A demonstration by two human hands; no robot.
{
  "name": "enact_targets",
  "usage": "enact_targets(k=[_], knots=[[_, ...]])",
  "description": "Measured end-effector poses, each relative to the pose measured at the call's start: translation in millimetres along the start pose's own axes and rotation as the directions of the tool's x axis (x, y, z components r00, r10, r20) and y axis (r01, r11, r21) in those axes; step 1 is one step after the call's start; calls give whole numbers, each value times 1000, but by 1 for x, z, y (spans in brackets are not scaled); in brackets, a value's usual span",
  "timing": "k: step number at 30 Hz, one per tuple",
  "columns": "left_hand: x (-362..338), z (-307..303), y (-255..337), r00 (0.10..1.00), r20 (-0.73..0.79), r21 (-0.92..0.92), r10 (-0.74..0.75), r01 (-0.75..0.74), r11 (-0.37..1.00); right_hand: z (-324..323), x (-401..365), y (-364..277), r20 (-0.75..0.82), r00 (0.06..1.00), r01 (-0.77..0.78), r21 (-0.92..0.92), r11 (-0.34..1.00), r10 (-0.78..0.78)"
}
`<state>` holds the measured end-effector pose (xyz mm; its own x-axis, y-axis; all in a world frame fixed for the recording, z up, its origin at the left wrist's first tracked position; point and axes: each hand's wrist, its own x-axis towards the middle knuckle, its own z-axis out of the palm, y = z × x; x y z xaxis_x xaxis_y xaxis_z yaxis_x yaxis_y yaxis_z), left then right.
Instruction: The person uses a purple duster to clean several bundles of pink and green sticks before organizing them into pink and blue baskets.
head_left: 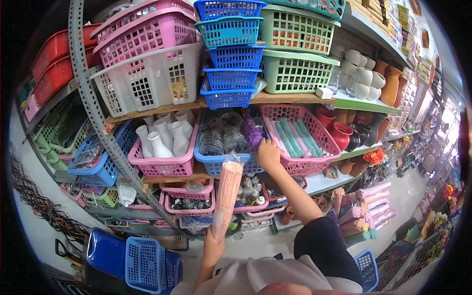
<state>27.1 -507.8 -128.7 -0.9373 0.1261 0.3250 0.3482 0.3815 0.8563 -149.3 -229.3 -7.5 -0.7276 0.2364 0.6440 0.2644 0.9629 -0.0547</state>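
Observation:
My left hand (214, 246) is wrapped around the lower end of a long bundle of peach pipe cleaners (228, 196) in clear plastic, held upright in front of the shelves. My right hand (268, 155) reaches to the near left corner of a pink basket (314, 166), its fingers curled by the rim. Just beyond those fingers is a fuzzy purple bundle (253, 133), at the right side of a blue basket (209, 156). Whether the fingers grip the bundle or the rim is hidden. Teal and pink bundles (291, 137) lie inside the pink basket.
White vases (160, 145) stand in another pink basket to the left. Stacked blue baskets (233, 56) and green baskets (297, 73) fill the shelf above. A perforated metal post (93, 91) rises at left. Red pots (342, 135) stand at right, and a blue basket (145, 263) sits low left.

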Motion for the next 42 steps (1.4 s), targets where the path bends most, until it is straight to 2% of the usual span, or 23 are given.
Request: enact_targets(k=[2,4,10,12,15,17,18,20,22,23,26,27,28,30,32,34,35,36,37,38,39,40,42], knots=[[-2,-1,1,1000,14,-49,-20,21,999,-4,6,6,129,991,55,-50,997,-48],[-3,-3,-2,999,28,-98,-40,43,994,-16,-3,22,183,979,70,87,994,-85],[2,1,-15,999,44,-143,-19,25,989,-64,-77,77,70,997,2,482,876,-40],[4,-1,-5,984,124,-220,-127,152,964,-80,-109,97,104,994,-20,488,873,-36],[12,2,-12,960,249,-230,-130,189,955,-85,-155,116,107,994,-31,559,828,-34],[18,2,-2,916,325,-263,-234,326,908,-99,-181,113,323,927,-359,629,689,188],[21,2,2,856,403,-283,-323,452,846,-109,-188,105,302,932,-358,682,638,201],[25,12,-6,835,417,-223,-360,477,850,-92,-217,111,176,980,-189,710,678,89],[28,25,-25,738,520,-186,-430,589,786,-89,-235,114,267,964,-176,668,723,-13],[23,27,-31,729,527,-178,-437,597,782,-92,-240,115,253,958,-48,598,800,-132],[4,28,-46,657,691,-661,-301,743,105,-93,-235,118,241,902,222,452,864,-358],[4,20,-10,709,601,-540,-369,701,466,-89,-233,120,236,852,362,379,852,-467],[19,18,-2,701,606,-532,-375,708,464,-72,-233,130,142,890,348,403,846,-434],[43,14,10,487,829,-257,-274,769,586,-67,-219,135,83,976,159,356,921,-200],[43,11,13,444,868,-247,-221,773,584,-66,-210,143,215,976,-75,292,954,11],[42,9,15,407,898,-244,-164,773,585,-72,-210,136,281,956,-161,275,948,81],[41,8,15,355,927,-251,-123,829,500,-74,-209,132,342,927,-247,255,935,151],[41,6,15,304,950,-248,-76,877,410,-72,-215,133,343,927,-247,257,934,151],[41,10,2,305,949,-248,-76,877,412,-68,-226,135,307,948,-38,377,925,-87],[42,19,-22,214,961,-252,176,938,237,-64,-234,138,242,917,169,482,860,-316],[41,23,-36,154,890,-200,429,978,63,-61,-239,140,353,837,252,428,868,-418],[37,23,-32,154,890,-200,429,978,64,-60,-236,141,352,838,253,428,868,-418],[27,29,-21,264,724,-164,637,963,-214,-59,-228,143,118,947,229,406,885,-299]])
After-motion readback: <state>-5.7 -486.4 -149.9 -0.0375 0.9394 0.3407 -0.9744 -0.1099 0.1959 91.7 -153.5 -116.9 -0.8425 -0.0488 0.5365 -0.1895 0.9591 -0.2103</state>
